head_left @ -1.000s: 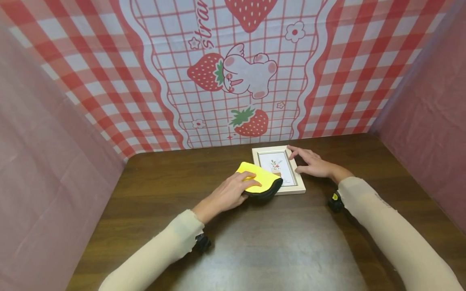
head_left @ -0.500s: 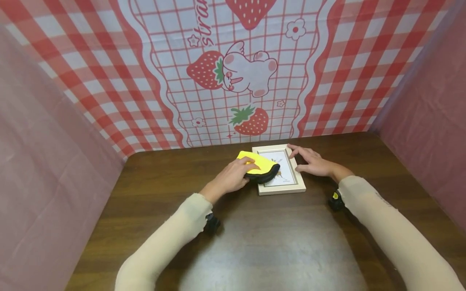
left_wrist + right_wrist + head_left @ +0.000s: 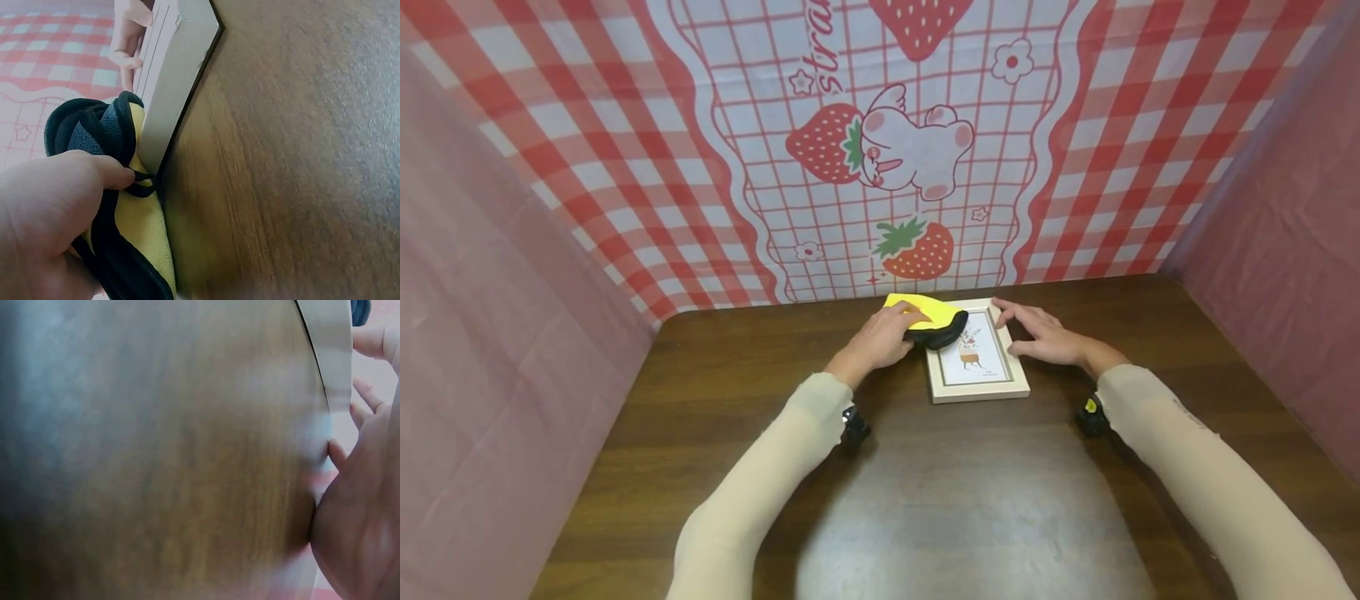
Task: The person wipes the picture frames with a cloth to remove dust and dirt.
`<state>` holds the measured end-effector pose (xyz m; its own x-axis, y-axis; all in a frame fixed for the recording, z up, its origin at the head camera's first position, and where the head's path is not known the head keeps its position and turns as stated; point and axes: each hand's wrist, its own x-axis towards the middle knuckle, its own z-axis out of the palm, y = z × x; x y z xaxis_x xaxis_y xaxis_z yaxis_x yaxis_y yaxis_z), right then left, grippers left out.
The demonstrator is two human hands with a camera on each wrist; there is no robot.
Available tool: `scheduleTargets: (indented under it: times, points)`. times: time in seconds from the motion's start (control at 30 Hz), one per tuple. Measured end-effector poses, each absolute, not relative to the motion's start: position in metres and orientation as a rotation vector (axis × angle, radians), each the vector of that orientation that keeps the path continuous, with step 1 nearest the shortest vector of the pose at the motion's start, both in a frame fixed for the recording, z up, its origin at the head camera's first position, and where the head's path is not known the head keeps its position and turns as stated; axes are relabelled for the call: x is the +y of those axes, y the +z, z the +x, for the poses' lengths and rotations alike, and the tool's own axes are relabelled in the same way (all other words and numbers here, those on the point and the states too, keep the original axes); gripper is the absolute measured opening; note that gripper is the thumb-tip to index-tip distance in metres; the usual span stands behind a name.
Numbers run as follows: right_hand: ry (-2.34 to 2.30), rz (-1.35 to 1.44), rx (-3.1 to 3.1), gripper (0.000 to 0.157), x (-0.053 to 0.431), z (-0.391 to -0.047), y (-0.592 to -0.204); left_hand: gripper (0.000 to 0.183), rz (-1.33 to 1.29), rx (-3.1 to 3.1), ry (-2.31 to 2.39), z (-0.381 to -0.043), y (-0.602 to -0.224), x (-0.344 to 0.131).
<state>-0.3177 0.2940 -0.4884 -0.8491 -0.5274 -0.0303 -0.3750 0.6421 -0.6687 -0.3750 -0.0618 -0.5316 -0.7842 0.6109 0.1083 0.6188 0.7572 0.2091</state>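
A folded yellow cloth point(image 3: 928, 310) with black edging and a dark grey side is bunched in my left hand point(image 3: 883, 335). Thumb and fingers pinch it over the upper left part of a cream picture frame point(image 3: 977, 390). The frame lies flat on the table, its print of a potted plant partly covered by the cloth. In the left wrist view a black loop sticks out of the cloth point(image 3: 147, 240) beside my thumb. My right hand point(image 3: 1047, 335) rests along the frame's right edge, fingers spread, index finger near the far corner and thumb lower down.
The brown wooden table point(image 3: 970, 500) extends toward me and to both sides. A red-and-white checked strawberry backdrop point(image 3: 917, 150) rises right behind the frame. Pink cloth walls point(image 3: 1270, 183) stand at left and right.
My left hand has slid the cloth away from me over the frame, from its lower part to its upper left, uncovering more of the print. The right hand and frame stay put.
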Motion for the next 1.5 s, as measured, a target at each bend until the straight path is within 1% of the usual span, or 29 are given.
scheduleTargets:
  times: [0.27, 0.57, 0.8, 0.97, 1.23, 1.5]
  points:
    - [-0.978, -0.774, 2.656, 0.044, 0.294, -0.314, -0.484, 0.055, -1.008, -2.929, -0.394, -0.368, -0.527, -0.061]
    - [-0.989, -0.766, 2.656, 0.036, 0.297, -0.320, -0.492, 0.055, -1.001, -2.935, -0.438, -0.346, -0.515, -0.061]
    - [-0.981, -0.753, 2.647, 0.035, 0.295, -0.319, -0.489, 0.059, -1.060, -2.894, -0.397, -0.342, -0.527, -0.068]
    - [-0.992, -0.764, 2.625, 0.040, 0.295, -0.316, -0.484, 0.061, -1.112, -2.853, -0.367, -0.334, -0.532, -0.072]
    - [-0.973, -0.746, 2.642, 0.038, 0.299, -0.320, -0.489, 0.062, -1.171, -2.817, -0.336, -0.314, -0.533, -0.075]
    - [-0.982, -0.830, 2.649, 0.041, 0.300, -0.320, -0.491, 0.064, -1.190, -2.769, -0.309, -0.307, -0.535, -0.079]
